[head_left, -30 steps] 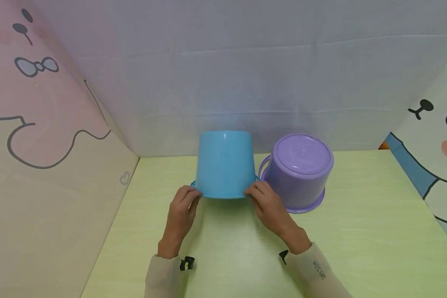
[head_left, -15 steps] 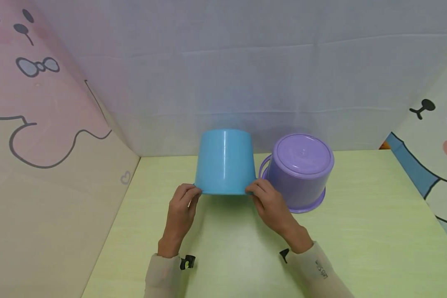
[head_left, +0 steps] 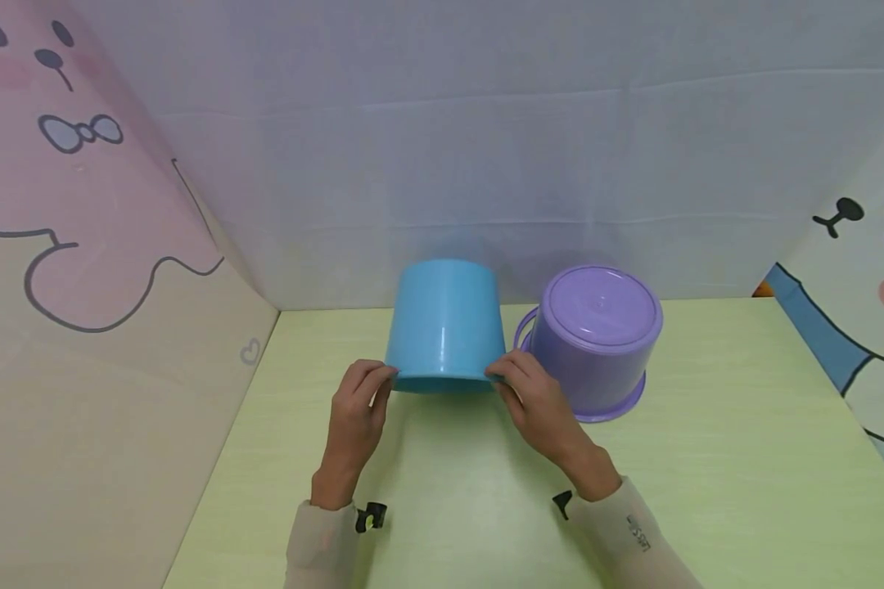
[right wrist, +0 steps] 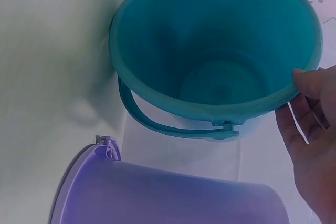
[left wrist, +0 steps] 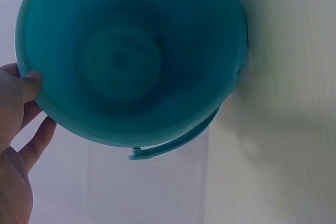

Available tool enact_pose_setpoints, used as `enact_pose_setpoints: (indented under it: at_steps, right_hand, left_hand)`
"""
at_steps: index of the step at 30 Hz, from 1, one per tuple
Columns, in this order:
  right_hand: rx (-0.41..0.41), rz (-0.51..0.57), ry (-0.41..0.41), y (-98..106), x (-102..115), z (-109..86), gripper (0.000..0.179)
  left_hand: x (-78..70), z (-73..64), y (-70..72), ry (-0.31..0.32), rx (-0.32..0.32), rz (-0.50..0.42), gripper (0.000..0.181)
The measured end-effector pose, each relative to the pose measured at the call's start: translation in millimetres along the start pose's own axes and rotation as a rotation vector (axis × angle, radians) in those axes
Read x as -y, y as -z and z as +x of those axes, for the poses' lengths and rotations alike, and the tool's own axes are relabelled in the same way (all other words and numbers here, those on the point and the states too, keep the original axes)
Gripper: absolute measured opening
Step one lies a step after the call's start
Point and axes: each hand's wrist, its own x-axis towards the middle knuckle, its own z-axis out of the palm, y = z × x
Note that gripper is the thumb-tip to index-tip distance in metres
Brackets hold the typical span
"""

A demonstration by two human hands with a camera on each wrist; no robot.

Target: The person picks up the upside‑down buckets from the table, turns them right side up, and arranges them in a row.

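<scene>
A blue bucket (head_left: 445,319) is tipped on its side at the back of the table, its mouth facing me and its base toward the back wall. My left hand (head_left: 357,417) pinches the near rim at its left, thumb inside the mouth in the left wrist view. At the right of the same rim, my right hand (head_left: 541,409) pinches with its thumb inside too. The bucket's inner wall (left wrist: 121,56) and bottom show bare in both wrist views. Its handle (right wrist: 163,125) hangs toward the table side of the rim.
A purple bucket (head_left: 597,352) stands upside down right beside the blue one, its handle (head_left: 525,325) on the left. Behind both rises a pale cloth wall (head_left: 442,147). Printed cartoon panels flank the light green table (head_left: 744,458) on either side.
The blue bucket's near rim has been raised and tilted back, so its dark inside now shows beneath the rim. Both hands keep their grip and moved up slightly. The purple bucket stayed put.
</scene>
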Motion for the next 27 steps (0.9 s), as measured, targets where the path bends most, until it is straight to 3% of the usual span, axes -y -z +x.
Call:
enact_pose_setpoints:
  at_steps: [27]
  right_hand:
    - [-0.031, 0.031, -0.002, -1.6, -1.3, 4.5, 0.031]
  left_hand:
    - [0.2, 6.9, 1.4, 0.002, -0.007, 0.012, 0.029]
